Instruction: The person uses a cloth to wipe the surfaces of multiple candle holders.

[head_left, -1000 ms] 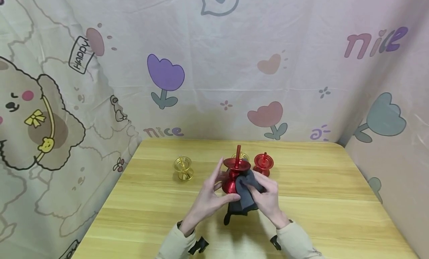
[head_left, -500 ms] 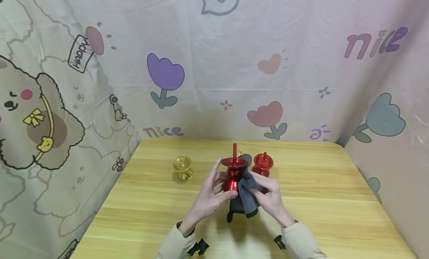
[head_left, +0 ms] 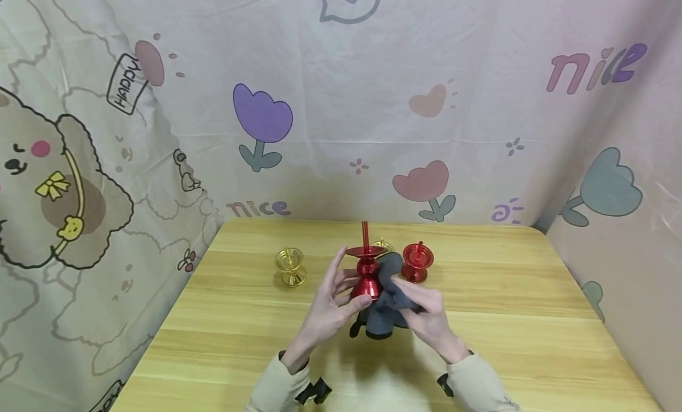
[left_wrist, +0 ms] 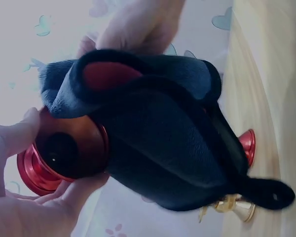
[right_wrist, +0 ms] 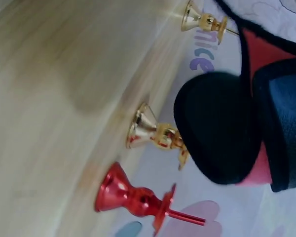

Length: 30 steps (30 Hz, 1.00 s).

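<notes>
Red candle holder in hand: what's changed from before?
In the head view, the red candle holder has shifted left and slightly up. The left hand still holds it and the right hand the dark cloth; the two gold holders and other red holder stayed put.

A: Counts?
B: Red candle holders (head_left: 368, 286) (head_left: 418, 257): 2. Gold candle holders (head_left: 290, 267) (right_wrist: 163, 134): 2. Hands (head_left: 325, 310) (head_left: 430, 318): 2.
A: Cloth (left_wrist: 160, 138)?
B: Looks like 1; folds make it hard to be sure.
A: Surface (head_left: 234, 329)?
B: 1.

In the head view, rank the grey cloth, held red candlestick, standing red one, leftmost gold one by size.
Grey cloth
Held red candlestick
Standing red candlestick and leftmost gold candlestick: too alike to rank
</notes>
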Available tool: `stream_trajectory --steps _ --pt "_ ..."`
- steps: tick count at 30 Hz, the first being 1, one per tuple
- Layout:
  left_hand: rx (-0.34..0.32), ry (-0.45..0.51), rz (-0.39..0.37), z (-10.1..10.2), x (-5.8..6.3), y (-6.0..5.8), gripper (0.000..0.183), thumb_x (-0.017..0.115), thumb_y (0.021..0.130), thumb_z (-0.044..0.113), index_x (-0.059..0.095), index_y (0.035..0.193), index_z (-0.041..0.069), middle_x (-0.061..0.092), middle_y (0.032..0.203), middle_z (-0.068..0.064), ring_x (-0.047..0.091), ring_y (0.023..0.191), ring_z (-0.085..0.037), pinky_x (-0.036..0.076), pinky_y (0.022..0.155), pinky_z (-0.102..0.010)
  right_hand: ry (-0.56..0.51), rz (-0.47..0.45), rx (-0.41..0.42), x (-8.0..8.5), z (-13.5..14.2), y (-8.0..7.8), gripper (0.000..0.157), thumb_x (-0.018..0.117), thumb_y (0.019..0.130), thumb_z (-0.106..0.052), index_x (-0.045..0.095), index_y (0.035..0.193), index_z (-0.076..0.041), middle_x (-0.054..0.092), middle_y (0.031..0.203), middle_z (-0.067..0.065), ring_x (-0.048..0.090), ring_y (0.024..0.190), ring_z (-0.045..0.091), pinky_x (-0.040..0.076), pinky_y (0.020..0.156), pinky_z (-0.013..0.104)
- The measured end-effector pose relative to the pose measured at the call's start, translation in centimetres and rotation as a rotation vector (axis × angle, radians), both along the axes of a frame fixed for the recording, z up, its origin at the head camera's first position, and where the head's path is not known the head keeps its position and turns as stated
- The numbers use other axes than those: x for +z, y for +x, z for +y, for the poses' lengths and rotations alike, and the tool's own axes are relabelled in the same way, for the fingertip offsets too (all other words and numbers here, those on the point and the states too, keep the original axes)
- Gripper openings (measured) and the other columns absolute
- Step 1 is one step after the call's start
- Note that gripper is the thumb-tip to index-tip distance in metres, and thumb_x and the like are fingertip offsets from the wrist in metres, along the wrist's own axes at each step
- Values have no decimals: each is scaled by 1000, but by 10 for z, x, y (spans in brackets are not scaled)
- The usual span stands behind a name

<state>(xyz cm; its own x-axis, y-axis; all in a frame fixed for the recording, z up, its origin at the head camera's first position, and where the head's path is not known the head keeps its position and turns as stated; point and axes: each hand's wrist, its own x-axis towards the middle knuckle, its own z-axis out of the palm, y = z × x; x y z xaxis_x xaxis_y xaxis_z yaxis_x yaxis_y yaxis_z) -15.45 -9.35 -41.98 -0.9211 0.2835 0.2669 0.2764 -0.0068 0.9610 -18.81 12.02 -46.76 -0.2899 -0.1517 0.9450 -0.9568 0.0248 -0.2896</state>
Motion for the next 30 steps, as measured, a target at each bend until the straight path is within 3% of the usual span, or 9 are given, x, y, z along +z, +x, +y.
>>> stream_trajectory --steps 3,5,11,16,18,21,24,27,30 --pt "-54 34 -41 -1 0 -1 96 72 93 10 6 163 16 53 142 -29 55 131 -45 54 104 -38 -49 -70 41 -4 0 -2 24 72 91 -3 73 113 7 74 119 8 71 113 12 55 97 21" --pt "-78 49 -80 0 1 -1 100 74 92 11 3 163 19 50 146 -26 51 136 -43 51 108 -41 -65 -67 38 -6 -1 -4 22 72 91 -2 73 110 8 75 115 11 71 112 13 55 97 21" --pt "-1 -12 -89 1 3 -1 109 84 83 20 9 163 20 52 141 -16 50 133 -31 49 108 -53 -20 133 -127 -7 -5 -4 21 62 97 -3 73 105 13 75 114 20 67 120 13 53 101 22" --pt "36 -13 -15 -1 3 -1 106 83 83 14 13 163 18 59 136 -18 57 128 -32 50 109 -43 13 242 -241 -3 -8 -3 23 56 97 -1 74 105 11 74 118 16 65 124 13 50 105 22" --pt "26 0 16 -2 4 -1 105 81 85 11 11 163 17 59 137 -21 57 129 -35 50 109 -36 -5 213 -220 -3 -8 -3 23 57 97 -1 74 105 12 74 119 15 65 124 12 51 104 22" --pt "-23 43 28 -4 4 -1 100 76 89 8 9 163 16 56 140 -26 55 131 -40 49 109 -30 -67 105 -122 -4 -8 -2 23 61 97 -3 72 108 13 73 121 13 67 121 13 53 102 23" --pt "-75 71 5 -5 5 -1 88 72 92 8 18 162 12 52 146 -27 50 137 -41 48 109 -27 -138 16 -40 -5 -9 -2 23 65 95 -2 71 111 14 73 121 11 69 118 14 54 100 23" --pt "-103 69 3 -3 5 -1 77 70 93 9 29 159 9 49 150 -24 48 139 -40 46 111 -26 -142 45 -76 -5 -10 -2 22 64 94 -2 72 107 14 74 116 15 69 116 13 54 100 22" --pt "-79 52 24 0 6 0 75 74 91 9 37 156 10 50 149 -19 50 137 -36 48 109 -26 -99 152 -174 -2 -12 -1 22 62 95 -2 73 102 15 75 111 20 68 119 13 54 101 22"
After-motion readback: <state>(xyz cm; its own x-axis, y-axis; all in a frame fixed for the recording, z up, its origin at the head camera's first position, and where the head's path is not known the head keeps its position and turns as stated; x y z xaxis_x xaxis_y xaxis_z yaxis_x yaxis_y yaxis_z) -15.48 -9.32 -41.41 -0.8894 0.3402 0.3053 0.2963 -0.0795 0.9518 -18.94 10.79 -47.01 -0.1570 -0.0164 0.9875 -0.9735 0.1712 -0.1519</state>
